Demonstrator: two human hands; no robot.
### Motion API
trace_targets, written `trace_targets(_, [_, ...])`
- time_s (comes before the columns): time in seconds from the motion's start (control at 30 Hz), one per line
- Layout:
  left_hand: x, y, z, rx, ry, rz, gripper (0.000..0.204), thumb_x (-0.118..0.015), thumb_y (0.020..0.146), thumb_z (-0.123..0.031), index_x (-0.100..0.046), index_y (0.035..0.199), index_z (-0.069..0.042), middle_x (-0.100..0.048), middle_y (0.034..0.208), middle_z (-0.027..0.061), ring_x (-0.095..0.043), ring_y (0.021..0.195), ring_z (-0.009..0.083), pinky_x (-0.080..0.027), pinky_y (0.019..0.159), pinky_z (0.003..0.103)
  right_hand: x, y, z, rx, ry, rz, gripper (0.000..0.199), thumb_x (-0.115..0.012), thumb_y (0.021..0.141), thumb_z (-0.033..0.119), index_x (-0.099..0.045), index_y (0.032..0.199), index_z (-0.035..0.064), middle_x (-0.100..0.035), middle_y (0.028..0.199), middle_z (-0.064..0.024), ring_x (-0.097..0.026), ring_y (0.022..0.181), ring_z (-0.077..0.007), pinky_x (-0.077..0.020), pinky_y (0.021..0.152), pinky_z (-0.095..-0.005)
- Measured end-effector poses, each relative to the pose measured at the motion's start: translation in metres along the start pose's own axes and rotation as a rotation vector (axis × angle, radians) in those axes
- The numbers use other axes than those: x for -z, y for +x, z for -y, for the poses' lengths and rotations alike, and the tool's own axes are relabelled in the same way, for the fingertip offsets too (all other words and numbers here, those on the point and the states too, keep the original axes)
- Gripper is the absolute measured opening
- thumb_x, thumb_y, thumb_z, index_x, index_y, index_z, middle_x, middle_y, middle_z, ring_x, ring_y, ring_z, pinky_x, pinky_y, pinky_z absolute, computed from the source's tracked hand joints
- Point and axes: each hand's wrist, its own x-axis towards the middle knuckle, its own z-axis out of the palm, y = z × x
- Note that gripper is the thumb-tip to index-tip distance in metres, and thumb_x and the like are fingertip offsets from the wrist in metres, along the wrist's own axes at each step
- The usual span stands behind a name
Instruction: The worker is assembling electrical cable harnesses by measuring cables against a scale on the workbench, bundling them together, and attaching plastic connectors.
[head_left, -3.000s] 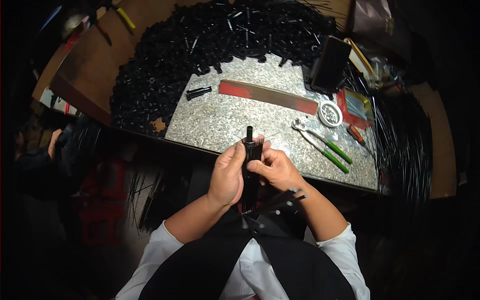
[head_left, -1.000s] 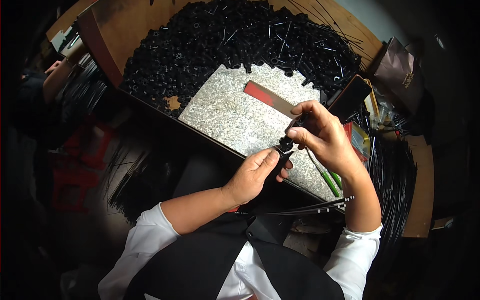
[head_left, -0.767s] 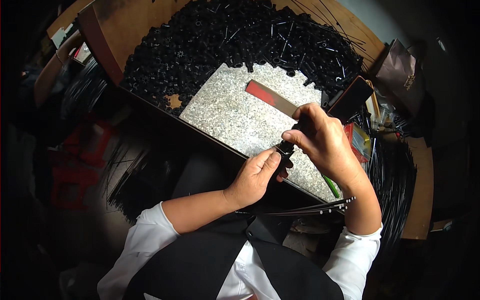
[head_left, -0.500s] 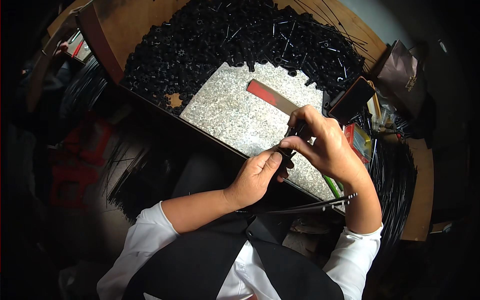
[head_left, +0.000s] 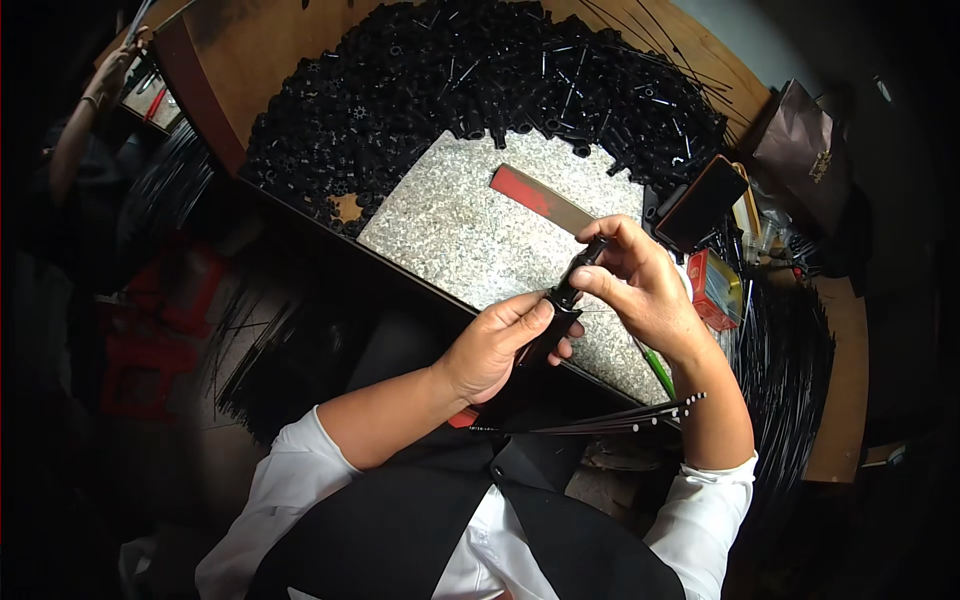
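My left hand is closed around a dark tube-like part, thumb on its upper end. Against that end, my right hand pinches a black stepped cylindrical piece between thumb and fingers. The two pieces meet in a slanting line; whether they are joined I cannot tell. Thin dark rods with white tips stretch below my hands toward my right forearm; where they begin is hidden. Beyond my hands, a flat bar with red paint lies on the speckled board.
A large heap of black plastic parts covers the bench's far side. At right are a phone, a red box, a green pen-like stick, a dark bag and bundled rods. Another person's hand shows at far left.
The black piece in my right hand has come into fuller view, now standing in line with the dark tube in my left. At far left, the other person's hand has risen.
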Motion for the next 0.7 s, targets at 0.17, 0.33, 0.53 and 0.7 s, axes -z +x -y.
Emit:
trace_targets(0.17, [0.008, 0.005, -0.001, 0.025, -0.098, 0.096, 0.036, -0.048, 0.099, -0.024, -0.049, 0.126, -0.002, -0.060, 0.103, 0.0066, -0.059, 0.090, 0.0150, -0.048, 0.081, 0.030, 0.005, -0.012, -0.012, 0.105, -0.301, 0.134, 0.052, -0.081, 0.070, 0.013, -0.055, 0.113, -0.0006, -0.063, 0.101, -0.0070, -0.057, 0.101, -0.0192, -0.0426, 0.092, -0.0346])
trace_targets(0.33, [0.006, 0.006, -0.006, -0.008, -0.121, 0.092, 0.033, -0.050, 0.098, -0.024, -0.052, 0.123, -0.003, -0.061, 0.099, 0.0042, -0.058, 0.088, 0.0130, -0.047, 0.078, 0.028, -0.007, -0.014, -0.005, 0.189, -0.294, 0.105, 0.038, -0.078, 0.073, 0.013, -0.059, 0.103, 0.0012, -0.062, 0.096, -0.0116, -0.060, 0.095, -0.0243, -0.0461, 0.084, -0.0350])
trace_targets(0.53, [0.000, 0.007, -0.004, -0.035, 0.003, 0.032, 0.028, -0.046, 0.100, -0.026, -0.057, 0.111, -0.003, -0.060, 0.092, 0.0025, -0.057, 0.080, 0.0101, -0.047, 0.072, 0.025, -0.005, -0.016, -0.009, 0.198, -0.239, 0.100, 0.029, -0.075, 0.077, 0.011, -0.057, 0.097, 0.0001, -0.062, 0.091, -0.0122, -0.064, 0.086, -0.0234, -0.0493, 0.076, -0.0342])
trace_targets(0.7, [-0.007, 0.007, 0.000, -0.073, 0.140, -0.015, 0.030, -0.041, 0.102, -0.028, -0.057, 0.103, -0.003, -0.059, 0.086, 0.0025, -0.055, 0.075, 0.0081, -0.047, 0.069, 0.023, -0.007, -0.017, -0.003, 0.075, -0.140, 0.114, 0.021, -0.072, 0.081, 0.006, -0.056, 0.093, 0.0002, -0.062, 0.086, -0.0074, -0.067, 0.072, -0.0142, -0.0511, 0.070, -0.0291])
